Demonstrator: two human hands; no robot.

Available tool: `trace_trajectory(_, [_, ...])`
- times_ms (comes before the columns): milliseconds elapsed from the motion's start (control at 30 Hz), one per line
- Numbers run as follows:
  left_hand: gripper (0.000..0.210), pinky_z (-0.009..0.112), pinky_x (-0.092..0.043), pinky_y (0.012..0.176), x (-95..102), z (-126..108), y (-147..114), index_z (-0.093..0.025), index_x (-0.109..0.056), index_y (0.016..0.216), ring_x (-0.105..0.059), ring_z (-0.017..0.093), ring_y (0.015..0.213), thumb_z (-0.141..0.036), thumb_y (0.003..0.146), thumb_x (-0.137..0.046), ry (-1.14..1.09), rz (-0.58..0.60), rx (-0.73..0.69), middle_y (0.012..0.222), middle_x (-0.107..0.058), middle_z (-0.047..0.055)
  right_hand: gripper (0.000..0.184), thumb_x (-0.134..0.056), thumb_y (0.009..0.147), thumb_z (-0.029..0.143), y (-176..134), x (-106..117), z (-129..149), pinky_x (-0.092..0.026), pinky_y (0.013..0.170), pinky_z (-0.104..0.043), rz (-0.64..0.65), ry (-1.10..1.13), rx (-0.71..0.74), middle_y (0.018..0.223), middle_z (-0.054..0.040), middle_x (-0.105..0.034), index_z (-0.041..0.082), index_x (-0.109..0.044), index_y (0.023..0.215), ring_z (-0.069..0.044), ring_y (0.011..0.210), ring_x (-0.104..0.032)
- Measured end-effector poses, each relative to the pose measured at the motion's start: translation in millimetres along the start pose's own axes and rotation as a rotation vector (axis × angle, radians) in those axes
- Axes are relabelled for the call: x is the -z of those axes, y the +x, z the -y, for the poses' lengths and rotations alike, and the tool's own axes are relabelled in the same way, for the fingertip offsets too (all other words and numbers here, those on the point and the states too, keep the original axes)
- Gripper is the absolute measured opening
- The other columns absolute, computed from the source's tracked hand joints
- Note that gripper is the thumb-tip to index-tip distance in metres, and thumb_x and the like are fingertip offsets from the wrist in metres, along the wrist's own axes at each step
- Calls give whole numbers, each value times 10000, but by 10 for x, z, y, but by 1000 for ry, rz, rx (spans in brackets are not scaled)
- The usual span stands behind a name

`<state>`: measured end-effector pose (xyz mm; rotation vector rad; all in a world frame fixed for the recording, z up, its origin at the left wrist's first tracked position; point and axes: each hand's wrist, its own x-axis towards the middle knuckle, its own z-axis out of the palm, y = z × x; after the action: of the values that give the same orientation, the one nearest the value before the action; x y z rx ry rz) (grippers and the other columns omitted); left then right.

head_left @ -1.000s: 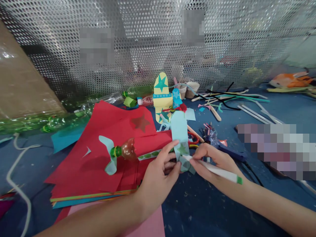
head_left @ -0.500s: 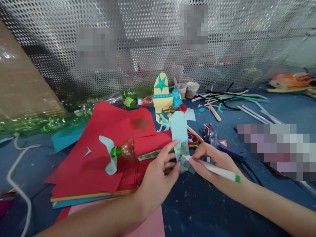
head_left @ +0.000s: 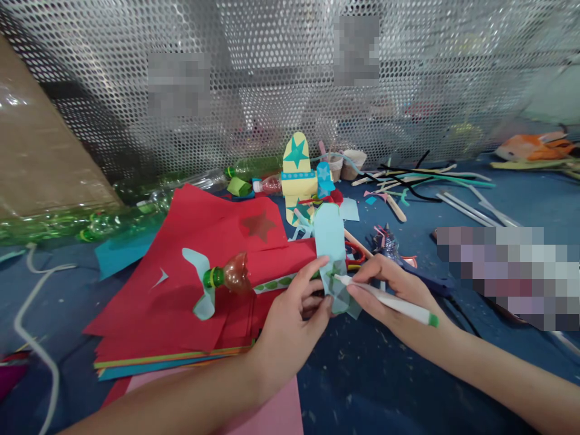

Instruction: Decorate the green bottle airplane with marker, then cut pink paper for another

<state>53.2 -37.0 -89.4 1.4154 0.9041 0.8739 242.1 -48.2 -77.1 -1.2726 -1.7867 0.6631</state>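
Observation:
My right hand (head_left: 394, 296) pinches a white marker with a green end (head_left: 403, 305), its tip touching a pale blue paper strip (head_left: 330, 232). Green markings show on the strip's lower part. My left hand (head_left: 296, 311) grips the strip's left edge between thumb and fingers. The strip lies across a red paper tube (head_left: 281, 263) banded with green leaf shapes. At the tube's left end sits a cut bottle neck with a green cap (head_left: 233, 275), bearing a pale blue paper propeller (head_left: 203, 281).
Red paper sheets (head_left: 181, 260) are stacked on the left. Behind stands a yellow paper plane with teal stars (head_left: 296, 172). A glue gun (head_left: 421, 275), scissors (head_left: 357, 254), wooden sticks and pipe cleaners (head_left: 421, 181) lie to the right. Plastic bottles (head_left: 113, 223) line the perforated metal panel (head_left: 272, 72).
The marker's tip has shifted slightly up and left on the paper strip, with my right hand moving a little. My left hand stays in place.

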Motion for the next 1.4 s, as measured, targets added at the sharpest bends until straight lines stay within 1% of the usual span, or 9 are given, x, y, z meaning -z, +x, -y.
trace_trajectory(167, [474, 258, -571, 805, 0, -10, 8, -300, -450, 1367, -692, 120, 807, -191, 917, -548, 11, -3, 0, 1155, -686, 20, 142, -602, 898, 331, -15, 0, 6, -455, 537, -208, -4, -17, 6, 747, 12, -626, 236, -541, 811, -122, 644, -590])
trace_trajectory(333, [468, 253, -570, 801, -3, -6, 16, -300, -458, 1362, -697, 121, 812, -193, 915, -549, 27, -8, 2, 1150, -689, 20, 137, -603, 900, 334, -17, 4, 3, -447, 523, -198, 7, -7, -10, 749, 16, -625, 239, -539, 824, -116, 636, -588])
trace_trajectory(467, [476, 247, -568, 802, -3, 4, 3, -316, -452, 1366, -705, 130, 854, -194, 916, -551, 16, -6, 1, 1162, -686, 13, 123, -598, 906, 319, -10, 15, 6, -446, 523, -189, 16, 6, -18, 745, 25, -621, 244, -539, 828, -109, 631, -583])
trace_trajectory(633, [473, 240, -567, 796, 1, 1, -8, -326, -454, 1362, -703, 122, 843, -189, 920, -548, 20, -4, -3, 1161, -685, 6, 117, -605, 900, 309, -3, 14, 28, -441, 523, -181, 7, 1, 7, 748, 30, -619, 249, -540, 823, -107, 641, -579])
trace_trajectory(767, [471, 231, -564, 795, -4, 10, 9, -326, -456, 1362, -703, 122, 854, -190, 922, -550, 10, -7, 4, 1153, -683, 7, 124, -604, 896, 296, 2, 11, 58, -436, 513, -175, 15, 5, 2, 719, 40, -608, 246, -533, 806, -95, 597, -554])
trace_trajectory(933, [475, 213, -561, 782, -11, 14, 12, -331, -455, 1362, -697, 104, 829, -189, 920, -556, 3, -6, 7, 1149, -682, 2, 114, -606, 893, 290, -8, 4, 45, -426, 491, -167, 12, 5, 6, 719, 44, -612, 251, -534, 813, -91, 585, -555])
trace_trajectory(1100, [465, 231, -568, 769, -5, 6, -10, -316, -455, 1367, -699, 119, 820, -208, 924, -550, 10, -11, 6, 1125, -682, 16, 97, -620, 883, 282, -31, -8, -18, -449, 526, -182, -61, 4, 49, 738, 44, -616, 254, -538, 838, -96, 597, -572])
trace_trajectory(1233, [476, 231, -566, 788, -4, 18, -5, -320, -459, 1365, -704, 126, 855, -197, 916, -556, 4, -14, 11, 1133, -678, 17, 85, -615, 878, 289, -10, -9, 6, -423, 475, -193, -24, -10, 15, 743, 29, -612, 246, -548, 849, -103, 570, -556])
trace_trajectory(1400, [481, 213, -564, 793, -14, 30, 8, -332, -462, 1361, -705, 114, 857, -183, 914, -556, 0, -18, 4, 1143, -680, 4, 100, -613, 861, 265, 18, -2, 68, -421, 468, -182, -4, -19, 5, 692, 31, -592, 236, -545, 795, -102, 564, -547])
